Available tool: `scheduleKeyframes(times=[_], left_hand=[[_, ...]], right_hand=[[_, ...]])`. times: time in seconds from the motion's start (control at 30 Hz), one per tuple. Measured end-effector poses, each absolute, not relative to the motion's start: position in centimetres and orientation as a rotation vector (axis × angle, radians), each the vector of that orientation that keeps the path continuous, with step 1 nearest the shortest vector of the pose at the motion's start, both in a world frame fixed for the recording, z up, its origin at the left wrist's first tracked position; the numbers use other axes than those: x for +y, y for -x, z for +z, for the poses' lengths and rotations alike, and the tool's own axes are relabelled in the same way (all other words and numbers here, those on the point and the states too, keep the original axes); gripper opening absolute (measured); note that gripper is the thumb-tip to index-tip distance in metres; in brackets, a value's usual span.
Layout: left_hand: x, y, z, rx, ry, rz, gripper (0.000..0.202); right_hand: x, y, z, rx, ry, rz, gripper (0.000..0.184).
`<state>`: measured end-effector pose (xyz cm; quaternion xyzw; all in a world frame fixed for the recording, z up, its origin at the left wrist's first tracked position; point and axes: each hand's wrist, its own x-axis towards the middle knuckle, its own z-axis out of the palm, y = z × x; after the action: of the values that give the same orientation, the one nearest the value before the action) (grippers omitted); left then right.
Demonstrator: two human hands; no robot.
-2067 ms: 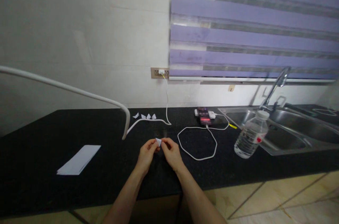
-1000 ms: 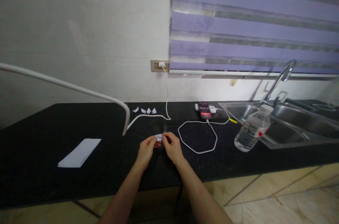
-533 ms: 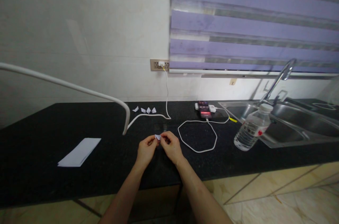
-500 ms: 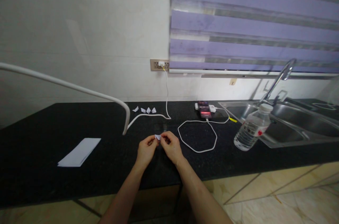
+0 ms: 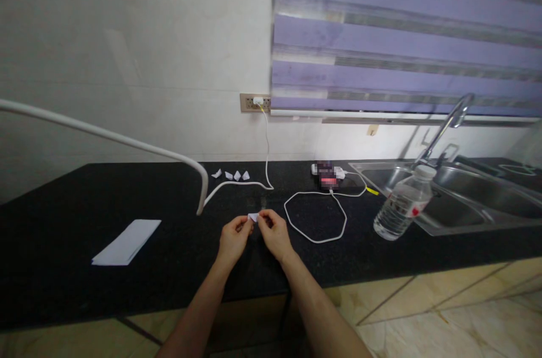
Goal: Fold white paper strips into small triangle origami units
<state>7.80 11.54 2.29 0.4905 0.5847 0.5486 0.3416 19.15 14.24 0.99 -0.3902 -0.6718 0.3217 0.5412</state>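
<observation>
While your L hand (image 5: 232, 240) and R hand (image 5: 275, 235) both pinch the small folded paper (image 5: 253, 217) btwn thumbs & fingers, it's held over the black counter (image 5: 178, 267), nearer you than the row of four folded bits (image 5: 237, 176); its long axis runs approx. L–R, fingertip to fingertip, w/ a lower corner seemingly pointing twd you; both ends are hidden by your fingertips, & its creases are too small to make out; your lower fingers are mostly out of sight; the white cord (image 5: 205, 180) is cut off at frame L; the phone (image 5: 327, 176) is pixelated.
</observation>
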Motion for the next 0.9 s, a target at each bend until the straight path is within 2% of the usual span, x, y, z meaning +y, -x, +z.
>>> scheduleKeyframes(times=[0.13,0.47,0.9], left_hand=[[11.68,-7.45,1.91,1.514,-1.242,1.429,0.027],[11.37,-7.42,2.47,1.515,-1.239,1.434,0.028],[11.82,-7.03,1.48,1.49,-1.294,1.437,0.027]], right_hand=[[14.2,-19.04,0.97,-1.531,0.888,0.871,0.016],[14.37,-19.22,0.73,-1.676,0.875,0.697,0.018],[14.0,-19.22,1.31,-1.689,0.873,0.693,0.016]])
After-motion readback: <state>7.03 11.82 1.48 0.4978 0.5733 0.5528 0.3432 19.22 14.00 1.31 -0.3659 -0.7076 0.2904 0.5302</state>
